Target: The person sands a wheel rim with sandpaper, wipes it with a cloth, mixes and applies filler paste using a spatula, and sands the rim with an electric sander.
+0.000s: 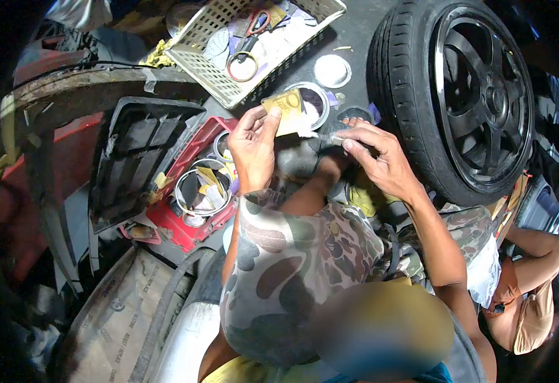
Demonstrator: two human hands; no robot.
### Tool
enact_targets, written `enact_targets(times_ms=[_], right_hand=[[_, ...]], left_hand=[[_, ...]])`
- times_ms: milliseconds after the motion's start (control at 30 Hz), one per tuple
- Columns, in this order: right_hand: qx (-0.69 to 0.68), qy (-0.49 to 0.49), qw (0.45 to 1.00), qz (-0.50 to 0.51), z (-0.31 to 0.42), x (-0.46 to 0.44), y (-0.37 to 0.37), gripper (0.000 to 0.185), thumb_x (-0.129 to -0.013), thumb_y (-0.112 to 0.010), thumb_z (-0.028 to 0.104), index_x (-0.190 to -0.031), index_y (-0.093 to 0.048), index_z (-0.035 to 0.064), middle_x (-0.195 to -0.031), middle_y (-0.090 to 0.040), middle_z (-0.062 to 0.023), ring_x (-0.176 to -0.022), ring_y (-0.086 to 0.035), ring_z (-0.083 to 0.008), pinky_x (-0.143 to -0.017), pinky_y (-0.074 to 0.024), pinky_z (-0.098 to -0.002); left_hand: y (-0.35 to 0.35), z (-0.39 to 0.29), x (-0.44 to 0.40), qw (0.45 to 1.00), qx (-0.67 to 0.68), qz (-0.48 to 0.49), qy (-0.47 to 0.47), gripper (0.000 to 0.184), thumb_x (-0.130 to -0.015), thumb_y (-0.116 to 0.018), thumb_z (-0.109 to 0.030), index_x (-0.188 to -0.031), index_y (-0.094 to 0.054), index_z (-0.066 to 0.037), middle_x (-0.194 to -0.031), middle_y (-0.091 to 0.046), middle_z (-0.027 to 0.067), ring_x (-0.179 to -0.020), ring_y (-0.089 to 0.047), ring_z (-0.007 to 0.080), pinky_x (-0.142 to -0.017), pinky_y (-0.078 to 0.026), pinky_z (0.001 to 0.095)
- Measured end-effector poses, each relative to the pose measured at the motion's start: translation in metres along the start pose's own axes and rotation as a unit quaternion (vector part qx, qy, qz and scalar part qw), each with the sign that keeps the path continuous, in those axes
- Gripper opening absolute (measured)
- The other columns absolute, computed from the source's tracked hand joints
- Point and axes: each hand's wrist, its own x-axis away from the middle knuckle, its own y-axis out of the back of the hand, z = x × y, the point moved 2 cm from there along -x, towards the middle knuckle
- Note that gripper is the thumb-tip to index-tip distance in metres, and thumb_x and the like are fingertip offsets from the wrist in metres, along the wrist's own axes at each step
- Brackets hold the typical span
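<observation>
My left hand (254, 143) pinches a yellow printed sheet (284, 110), perhaps sandpaper, between thumb and fingers. Close to the sheet's lower edge, my right hand (378, 153) grips a thin stick-like tool (326, 136) with a whitish tip. Whether that tip touches the sheet I cannot tell, and the tool's exact kind is unclear. Just behind the sheet stands an open can (321, 102) with pale material inside, partly covered by the sheet. A round lid (332, 71) with a whitish surface lies beyond it.
A cream plastic basket (219, 89) holds scissors (258, 22) and a tape roll (242, 66). At right stands a tire on a black wheel (397, 89). A red toolbox (187, 233) with cans is at left. Another person (528, 281) sits at far right.
</observation>
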Motion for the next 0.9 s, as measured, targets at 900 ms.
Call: enact_targets(times_ms=[900], right_hand=[[0.058,0.012,0.994,-0.090,0.022,0.006,0.000,0.036,-0.090,-0.069,-0.003,-0.124,-0.074,0.0078,-0.093,-0.060,-0.0141,-0.087,-0.062,-0.0286,-0.081,-0.0517,-0.0389]], left_hand=[[-0.001,0.000,0.014,0.995,0.080,0.049,-0.018,0.020,-0.097,-0.070,-0.004,-0.110,-0.055,-0.001,-0.110,-0.073,0.0182,-0.096,-0.074,0.0226,-0.083,-0.065,0.0380]])
